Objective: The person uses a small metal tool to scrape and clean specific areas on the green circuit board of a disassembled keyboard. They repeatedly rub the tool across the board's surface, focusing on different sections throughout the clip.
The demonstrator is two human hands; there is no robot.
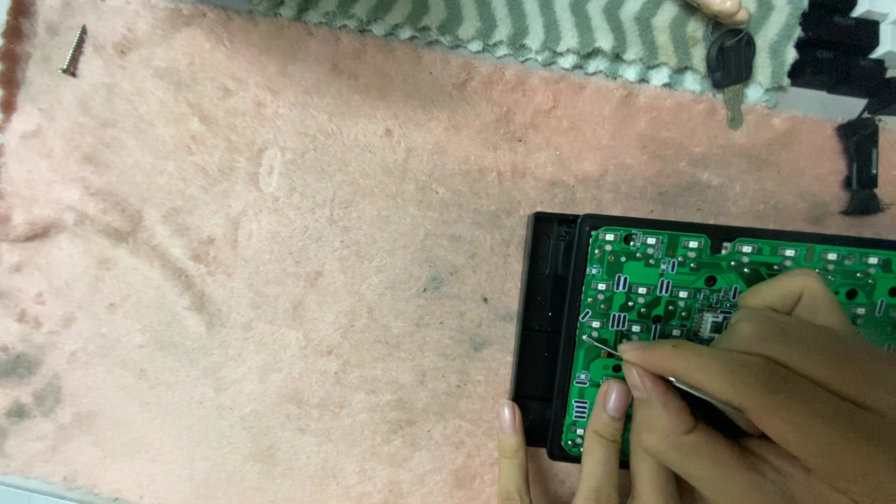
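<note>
View from the head camera, looking down on a worn pink fleece cloth [280, 280] that covers the worktop. At the lower right lies a green printed circuit board [672, 280] seated in a flat black plastic housing [541, 317], its soldered side up and its right part running out of view. The right hand [784, 373] pinches a thin silver metal pick [602, 347] between pressed-together fingertips, and the tip of the tool touches the board near its left edge. The left hand [579, 439] enters from the bottom edge; its fingers are spread, one fingertip pressing on the lower left corner of the board and another resting just beside the housing on the cloth, so its grip closes on nothing.

At the upper left a single grey metal screw [73, 49] lies loose on the cloth, well apart from the hands. Along the top edge are a green-and-white zigzag towel [523, 33], a black-headed key [731, 61] and a black bristled brush [861, 168].

Risks, as judged from this view: the fine tip could slip and scratch a trace or lift a small component if pressed at a steep angle; the board could shift in its housing if the steadying fingertip eases; the loose screw could be lost in the pile.
</note>
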